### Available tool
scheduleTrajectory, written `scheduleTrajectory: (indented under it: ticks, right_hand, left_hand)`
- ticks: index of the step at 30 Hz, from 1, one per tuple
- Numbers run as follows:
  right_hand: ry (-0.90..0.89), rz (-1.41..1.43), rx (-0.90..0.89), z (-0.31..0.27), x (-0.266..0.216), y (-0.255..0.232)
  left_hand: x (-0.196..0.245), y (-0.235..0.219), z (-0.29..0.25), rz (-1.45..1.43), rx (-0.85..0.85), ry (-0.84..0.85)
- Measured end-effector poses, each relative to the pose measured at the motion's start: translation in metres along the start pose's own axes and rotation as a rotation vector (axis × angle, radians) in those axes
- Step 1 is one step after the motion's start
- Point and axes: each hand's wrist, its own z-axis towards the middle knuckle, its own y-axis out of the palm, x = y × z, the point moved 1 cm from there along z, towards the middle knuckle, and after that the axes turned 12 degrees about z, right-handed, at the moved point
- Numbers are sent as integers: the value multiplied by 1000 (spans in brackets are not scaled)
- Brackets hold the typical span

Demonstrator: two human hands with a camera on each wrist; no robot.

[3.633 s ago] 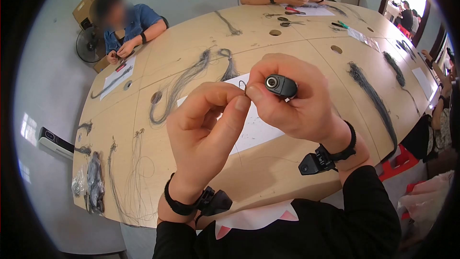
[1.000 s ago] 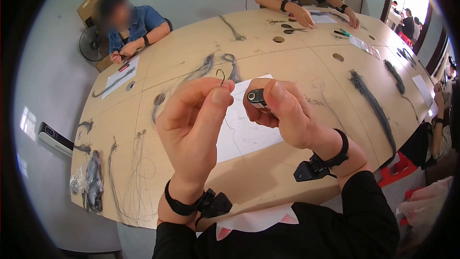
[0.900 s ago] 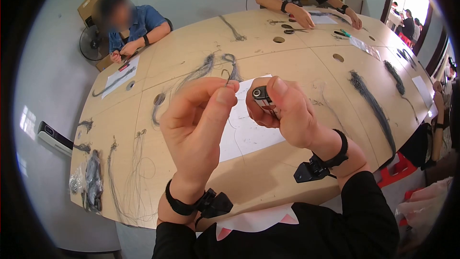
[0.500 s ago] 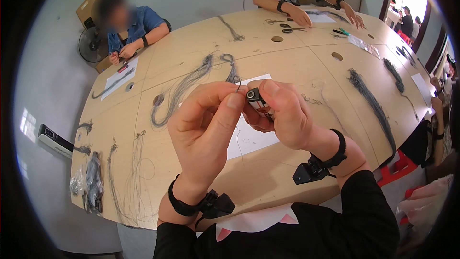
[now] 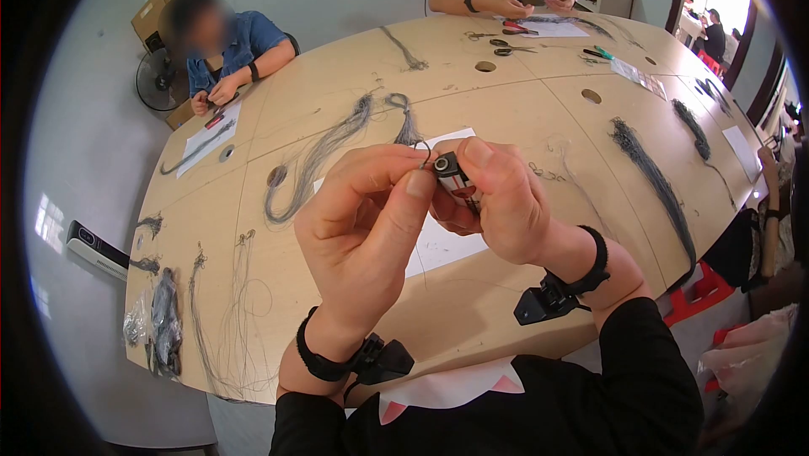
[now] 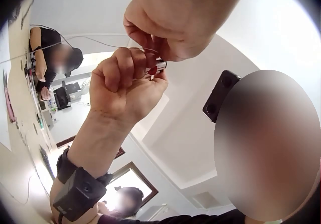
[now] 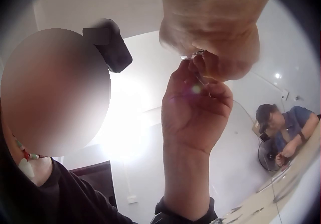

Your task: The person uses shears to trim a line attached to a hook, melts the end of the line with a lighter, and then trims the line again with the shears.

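Note:
My left hand (image 5: 358,224) pinches a small dark fish hook (image 5: 430,151) between thumb and forefinger, its bend standing above the fingertips. A thin line (image 6: 85,37) trails away from those fingers in the left wrist view. My right hand (image 5: 510,190) grips a lighter (image 5: 455,176) with a black top, a round metal nozzle and a pale body with red marks. The thumb lies along the lighter's top, and its nozzle sits right beside the hook and the left fingertips. Below both hands lies a white sheet of paper (image 5: 434,249), partly hidden by them.
Bundles of grey line (image 5: 324,152) lie beyond the paper, another bundle (image 5: 653,174) to the right. Loose strands (image 5: 244,313) and a plastic-wrapped bundle (image 5: 167,321) are at the left. Scissors (image 5: 510,50) lie farther back. Two people sit across the table (image 5: 506,106).
My hands, apart a second ago, have come together, bringing the hook beside the lighter's nozzle. Earlier, the right fingertips met the hook. The person at the back has drawn both hands together.

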Motion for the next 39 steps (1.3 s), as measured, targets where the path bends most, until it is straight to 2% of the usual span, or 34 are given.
scheduleTrajectory:
  ticks: [20,39]
  right_hand:
    - [0,18,-9,1,1,0]
    - [-50,57,-66,-1,4,-1]
  left_hand:
    - [0,1,0,-71,15,-78]
    - [0,1,-1,-65,-4,-32]
